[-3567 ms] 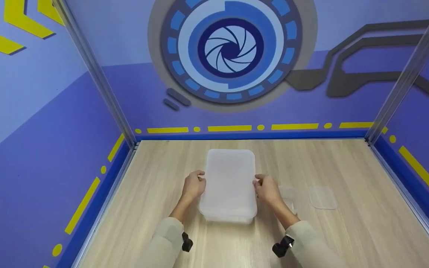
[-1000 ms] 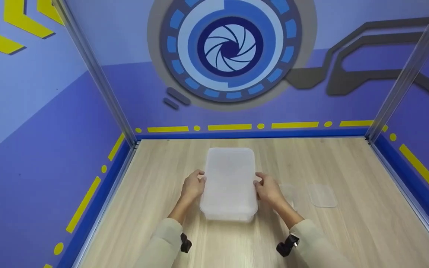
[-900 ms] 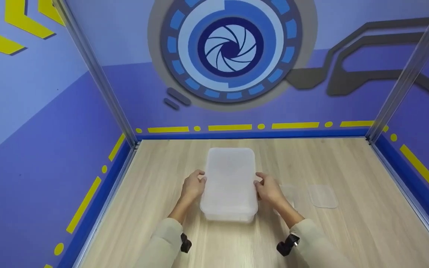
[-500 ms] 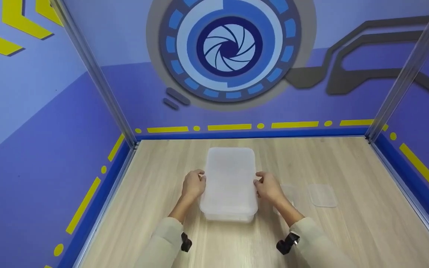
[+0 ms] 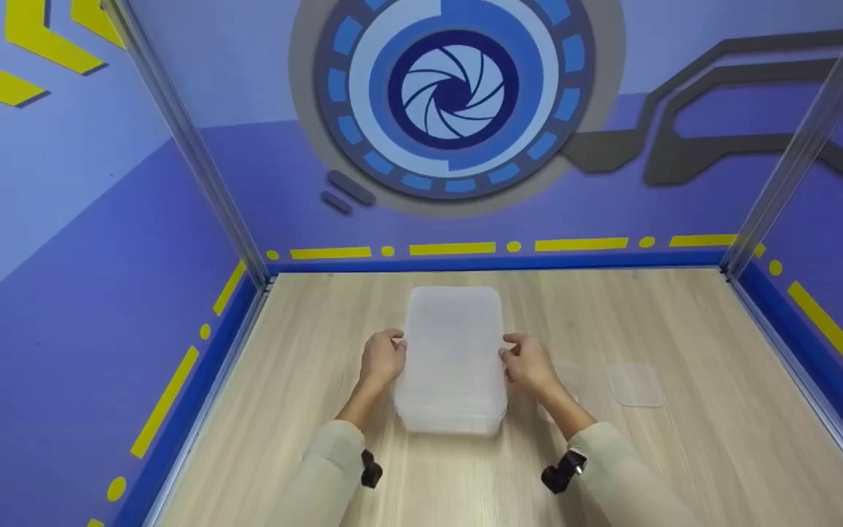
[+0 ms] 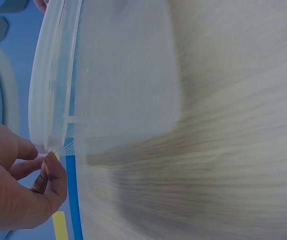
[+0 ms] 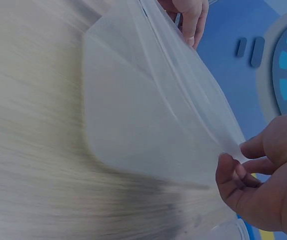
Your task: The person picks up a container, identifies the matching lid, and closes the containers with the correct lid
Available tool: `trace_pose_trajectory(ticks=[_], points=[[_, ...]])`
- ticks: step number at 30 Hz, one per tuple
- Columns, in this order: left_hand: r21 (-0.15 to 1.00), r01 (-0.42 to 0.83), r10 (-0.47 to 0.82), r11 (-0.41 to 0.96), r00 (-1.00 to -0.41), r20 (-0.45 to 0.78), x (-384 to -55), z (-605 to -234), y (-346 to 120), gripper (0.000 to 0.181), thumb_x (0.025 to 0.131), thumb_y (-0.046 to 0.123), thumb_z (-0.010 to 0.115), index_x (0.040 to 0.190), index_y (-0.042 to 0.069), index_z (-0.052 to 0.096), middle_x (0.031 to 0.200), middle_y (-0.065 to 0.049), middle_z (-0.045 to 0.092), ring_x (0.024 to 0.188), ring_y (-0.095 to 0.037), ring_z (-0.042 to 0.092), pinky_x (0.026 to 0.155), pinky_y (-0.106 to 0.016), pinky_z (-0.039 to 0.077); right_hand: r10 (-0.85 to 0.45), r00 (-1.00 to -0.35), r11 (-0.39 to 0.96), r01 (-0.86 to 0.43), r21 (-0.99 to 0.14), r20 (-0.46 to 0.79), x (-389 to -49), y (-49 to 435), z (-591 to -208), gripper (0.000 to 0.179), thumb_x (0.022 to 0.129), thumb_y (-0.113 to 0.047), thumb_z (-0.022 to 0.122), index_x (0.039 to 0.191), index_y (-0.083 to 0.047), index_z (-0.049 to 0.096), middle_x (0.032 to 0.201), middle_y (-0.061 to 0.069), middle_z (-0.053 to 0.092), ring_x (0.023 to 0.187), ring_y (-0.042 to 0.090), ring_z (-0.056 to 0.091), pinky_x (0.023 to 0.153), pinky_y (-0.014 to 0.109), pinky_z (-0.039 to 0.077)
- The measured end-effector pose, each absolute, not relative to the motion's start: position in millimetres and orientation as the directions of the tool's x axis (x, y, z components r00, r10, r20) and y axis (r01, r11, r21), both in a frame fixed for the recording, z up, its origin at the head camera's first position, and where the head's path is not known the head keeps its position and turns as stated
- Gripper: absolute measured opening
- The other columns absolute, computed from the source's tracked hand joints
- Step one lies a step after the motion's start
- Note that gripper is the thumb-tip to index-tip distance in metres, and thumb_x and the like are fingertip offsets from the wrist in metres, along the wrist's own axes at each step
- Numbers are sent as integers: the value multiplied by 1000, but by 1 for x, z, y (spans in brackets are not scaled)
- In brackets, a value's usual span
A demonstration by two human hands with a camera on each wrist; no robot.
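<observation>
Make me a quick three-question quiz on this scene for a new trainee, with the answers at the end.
1. How do the left hand and right hand hold the large translucent container?
A. Cradled from underneath
B. Pinched at opposite sides near the top
C. Gripped together at one corner

2. True or false: the flat clear square lies on the table, touching neither hand.

3. Fill in the blank: in the head view, the small clear container is partly hidden behind the person's ____ forearm.

Key: 1. B; 2. True; 3. right
</observation>
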State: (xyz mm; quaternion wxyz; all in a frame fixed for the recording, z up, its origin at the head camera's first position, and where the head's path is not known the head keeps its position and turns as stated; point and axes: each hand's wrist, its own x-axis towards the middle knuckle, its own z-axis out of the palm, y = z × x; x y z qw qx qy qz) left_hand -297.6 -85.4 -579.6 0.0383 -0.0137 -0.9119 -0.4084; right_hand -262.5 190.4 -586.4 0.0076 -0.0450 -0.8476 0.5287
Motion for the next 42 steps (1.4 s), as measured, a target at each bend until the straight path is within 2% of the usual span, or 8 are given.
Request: trace_pose_trajectory(ticks=[7,13,17,21,31,36,42], points=[[741,26,3,671,-999,32,-295,-576,-87,25,103,3,63,124,-6,71,106,-17,72,94,-28,69,82,-44,59,72,-996,457,77,-886,-49,-259,190,-585,39,103,2,61,140,14,58,88,13,62,68,20,62,57,27,54],[747,22,7,664,-1000,24,-292,-577,-88,25,102,3,63,125,-6,71,105,-17,72,93,-27,69,82,-43,59,67,-996,467,84,-880,-59,-256,189,-587,40,103,2,60,141,14,57,92,15,65,76,31,68,61,31,58],[748,20,9,663,-1000,19,-292,-580,-89,25,102,3,63,124,-6,71,102,-15,71,89,-25,67,79,-42,58,60,-997,470,78,-879,-56,-255,190,-590,40,103,2,60,141,15,56,94,16,66,73,26,67,62,31,59],[770,4,20,638,-1000,-11,-292,-580,-89,26,104,5,63,127,-4,69,101,-14,71,89,-25,68,78,-41,58,50,-997,456,75,-887,-59,-254,191,-591,40,104,2,58,142,16,54,94,17,66,74,26,66,61,29,56],[811,-100,18,576,-991,-135,-291,-579,-91,30,108,9,54,136,-1,59,114,-18,68,101,-29,67,87,-44,56,27,-998,475,61,-878,-54,-253,189,-590,40,106,0,57,143,14,54,91,14,65,76,27,66,59,26,50],[816,-107,17,568,-990,-142,-292,-578,-89,30,109,11,54,136,0,59,116,-17,68,103,-29,67,88,-44,56,-15,-997,455,56,-889,-70,-257,197,-584,42,104,3,56,144,17,52,92,17,65,78,32,68,62,31,55],[772,-86,36,630,-990,-139,-293,-568,-87,36,108,18,58,137,-3,58,118,-19,67,109,-33,66,93,-48,56,-89,-992,464,40,-885,-92,-260,206,-575,49,103,-2,63,145,18,48,99,19,67,77,25,70,71,41,62]])
